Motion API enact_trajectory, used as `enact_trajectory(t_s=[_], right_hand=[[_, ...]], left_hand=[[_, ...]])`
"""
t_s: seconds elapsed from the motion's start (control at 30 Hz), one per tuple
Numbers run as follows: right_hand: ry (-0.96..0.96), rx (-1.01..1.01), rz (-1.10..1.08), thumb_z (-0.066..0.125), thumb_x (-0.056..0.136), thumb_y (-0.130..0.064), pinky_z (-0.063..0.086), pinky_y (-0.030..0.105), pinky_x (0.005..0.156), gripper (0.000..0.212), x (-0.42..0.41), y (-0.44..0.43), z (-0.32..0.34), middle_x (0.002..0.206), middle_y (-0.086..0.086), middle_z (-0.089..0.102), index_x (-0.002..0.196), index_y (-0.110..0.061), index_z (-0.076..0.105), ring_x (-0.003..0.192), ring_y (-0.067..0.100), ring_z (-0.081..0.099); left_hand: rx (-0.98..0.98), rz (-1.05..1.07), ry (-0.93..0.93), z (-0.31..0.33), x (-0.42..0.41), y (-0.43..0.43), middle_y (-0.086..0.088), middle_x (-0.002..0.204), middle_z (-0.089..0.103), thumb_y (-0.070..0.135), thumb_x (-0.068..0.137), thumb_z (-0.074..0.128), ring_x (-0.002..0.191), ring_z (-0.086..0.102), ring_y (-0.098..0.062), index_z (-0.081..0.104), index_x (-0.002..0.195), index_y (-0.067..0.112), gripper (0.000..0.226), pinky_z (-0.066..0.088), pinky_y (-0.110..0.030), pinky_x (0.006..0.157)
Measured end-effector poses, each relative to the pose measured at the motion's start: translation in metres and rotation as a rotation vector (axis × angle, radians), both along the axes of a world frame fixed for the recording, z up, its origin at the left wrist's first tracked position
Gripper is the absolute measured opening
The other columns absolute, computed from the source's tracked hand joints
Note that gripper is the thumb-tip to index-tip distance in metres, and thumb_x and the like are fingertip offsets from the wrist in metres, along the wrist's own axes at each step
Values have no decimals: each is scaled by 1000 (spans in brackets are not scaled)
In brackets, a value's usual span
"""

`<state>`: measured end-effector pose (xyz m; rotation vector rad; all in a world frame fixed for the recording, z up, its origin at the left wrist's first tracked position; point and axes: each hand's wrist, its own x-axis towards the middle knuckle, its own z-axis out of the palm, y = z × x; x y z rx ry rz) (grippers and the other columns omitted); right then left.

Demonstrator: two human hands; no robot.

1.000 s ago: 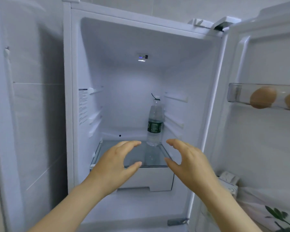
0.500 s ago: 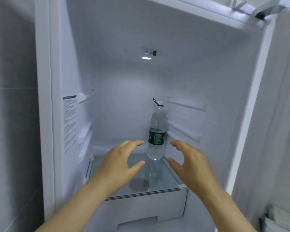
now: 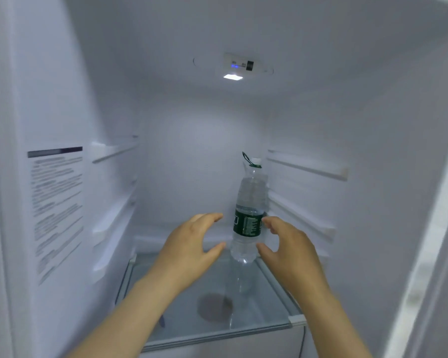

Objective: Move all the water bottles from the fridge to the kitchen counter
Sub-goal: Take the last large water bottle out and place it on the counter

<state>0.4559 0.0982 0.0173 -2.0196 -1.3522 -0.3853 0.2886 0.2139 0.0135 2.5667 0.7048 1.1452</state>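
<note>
Item: water bottle [image 3: 248, 215], clear, dark green label, white cap; upright on glass shelf [image 3: 176, 319], rear right of fridge [image 3: 192, 151] interior. Stands between hands: left hand [image 3: 192, 244] just beside, apart; right hand [image 3: 287, 246] fingertips at label edge, contact unclear. Both hands in loose C, grasping nothing. Surroundings: printed sticker [image 3: 57, 202] on left wall; shelf rails [image 3: 305, 165] on right wall close by bottle; ceiling lamp [image 3: 233, 77] lit. Shelf front edge open; free room above bottle.

Open space left of the water bottle [image 3: 249, 202], shelf rails [image 3: 304, 222] crowding its right, glass shelf [image 3: 176, 321] beneath
</note>
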Motion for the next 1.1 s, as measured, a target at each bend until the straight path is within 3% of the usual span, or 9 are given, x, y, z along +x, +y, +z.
enact_trajectory(t_s=[0.2,0.37,0.53,0.73,0.83,0.97,1.1], right_hand=[[100,75,25,68,85,-26,41,18,77,38,40,38,-4,113,-14,66,121,-31,57,100,6,60],[222,144,23,71,83,-25,42,21,82,42,75,70,-19,115,-12,65,122,-29,57,99,6,58],[318,149,39,72,82,-26,41,24,78,48,100,104,-34,122,-11,61,125,-29,52,99,4,51],[344,210,52,77,74,-27,40,26,91,67,118,144,-49,129,-7,53,133,-28,46,119,11,48],[389,236,53,81,68,-29,44,38,102,81,123,159,-56,132,-5,51,138,-28,39,124,14,46],[460,253,56,81,61,-43,45,47,104,104,130,179,-63,144,0,43,146,-28,24,133,21,42],[513,293,99,87,59,-40,47,44,104,114,136,190,-67,148,-6,39,149,-31,17,132,17,45]], left_hand=[[-39,27,-30,-2,31,31,11,136,53,30,87,66,124,50,-6,49,135,24,51,34,-16,100],[-80,37,-73,0,57,55,14,133,54,31,86,66,118,51,-3,49,133,28,50,43,-24,98],[-98,43,-83,-2,79,75,14,130,56,30,85,67,115,53,-3,51,132,28,50,41,-23,100],[-128,51,-67,-4,99,99,15,130,55,31,85,67,114,53,-3,50,132,28,50,42,-26,101],[-134,51,-71,-1,106,110,16,130,55,31,86,67,115,53,-2,50,132,28,50,43,-28,102],[-133,54,-74,2,114,122,16,130,55,32,86,67,114,53,-1,50,132,29,49,44,-28,102],[-135,43,-72,3,121,131,17,130,54,33,86,66,113,52,0,50,133,30,49,43,-24,100]])
